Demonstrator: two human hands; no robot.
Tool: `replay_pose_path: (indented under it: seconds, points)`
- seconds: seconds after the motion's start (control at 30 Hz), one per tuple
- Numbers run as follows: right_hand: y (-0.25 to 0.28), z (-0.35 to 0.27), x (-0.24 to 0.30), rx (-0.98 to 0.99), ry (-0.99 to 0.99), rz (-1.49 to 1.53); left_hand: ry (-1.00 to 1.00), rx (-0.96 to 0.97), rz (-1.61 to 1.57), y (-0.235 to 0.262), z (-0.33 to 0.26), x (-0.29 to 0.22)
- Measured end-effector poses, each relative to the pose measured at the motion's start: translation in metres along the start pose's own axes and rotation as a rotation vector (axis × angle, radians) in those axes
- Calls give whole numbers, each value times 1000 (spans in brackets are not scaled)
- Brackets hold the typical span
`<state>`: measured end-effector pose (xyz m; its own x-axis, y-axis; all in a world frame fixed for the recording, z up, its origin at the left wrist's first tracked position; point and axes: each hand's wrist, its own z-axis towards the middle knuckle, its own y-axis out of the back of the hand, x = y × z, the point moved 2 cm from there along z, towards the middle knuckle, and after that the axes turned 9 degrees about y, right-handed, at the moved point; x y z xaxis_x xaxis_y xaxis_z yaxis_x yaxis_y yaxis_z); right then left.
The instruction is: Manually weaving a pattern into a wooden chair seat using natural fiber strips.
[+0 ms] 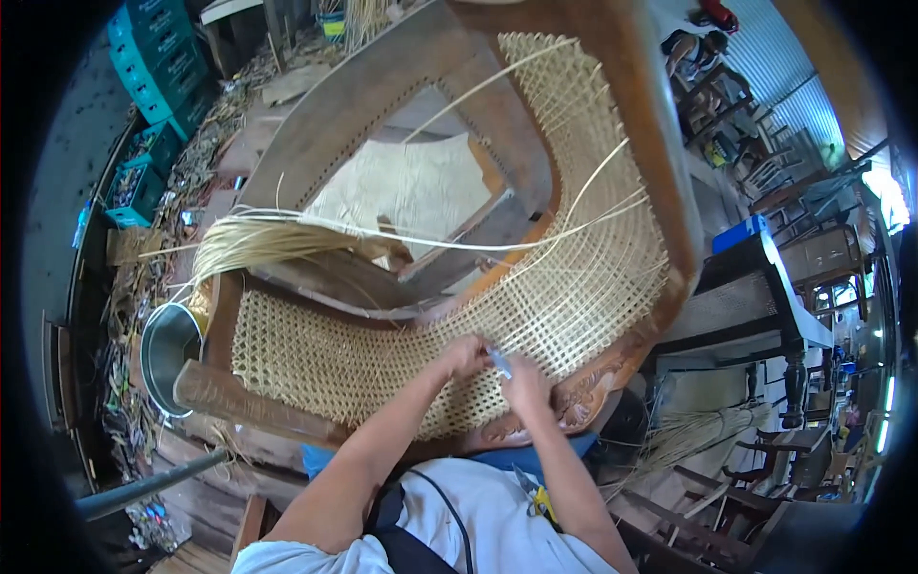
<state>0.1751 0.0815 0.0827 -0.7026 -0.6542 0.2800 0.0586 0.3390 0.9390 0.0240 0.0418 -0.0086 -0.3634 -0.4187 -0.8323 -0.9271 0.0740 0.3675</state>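
Head view: I saw the right hand (526, 385) pinching a small pale-blue piece (499, 362), the left hand (467, 354) curled, its hold unclear, over cane webbing (574, 311) in the wooden frame (662, 134); hard tugging, I judged, could tear that webbing.

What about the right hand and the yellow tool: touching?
Apart: head view shows the right hand at the woven cane, the yellow tool by the shirt.

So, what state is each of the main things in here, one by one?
Cane weave: open mesh, loose strands across it
Left hand: fingers bent, at the weave
Right hand: fingers bent, at the weave
Wooden frame: middle opening without cane
Cane bundle: loose-ended, lying over the frame
Bucket: no lid
Teal crates: stacked
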Motion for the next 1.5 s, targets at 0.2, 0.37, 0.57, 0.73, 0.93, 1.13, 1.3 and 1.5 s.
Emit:
replay_pose_path:
  seconds: [0.2,0.37,0.57,0.73,0.93,1.13,1.3,1.5]
  points:
    - [-17,-9,-10,-39,-49,27,-99,-54,207,5,-11,-9]
    - [60,-14,-35,-83,-4,322,-450,-53,7,-20,-2,-22]
    - [47,12,-33,-123,-1,404,-103,224,-548,-13,3,-30]
    - [56,-13,-17,100,-115,119,26,48,-375,-7,2,-12]
    - [42,-17,7,199,-18,-171,11,32,-362,-8,4,-5]
    - [29,-5,10,183,16,-186,-2,57,-265,-6,7,-7]
    - [38,-6,-10,216,-143,65,-155,-36,22,-2,-2,-24]
    - [36,-2,-11,248,-137,25,-137,-66,-119,6,-5,-21]
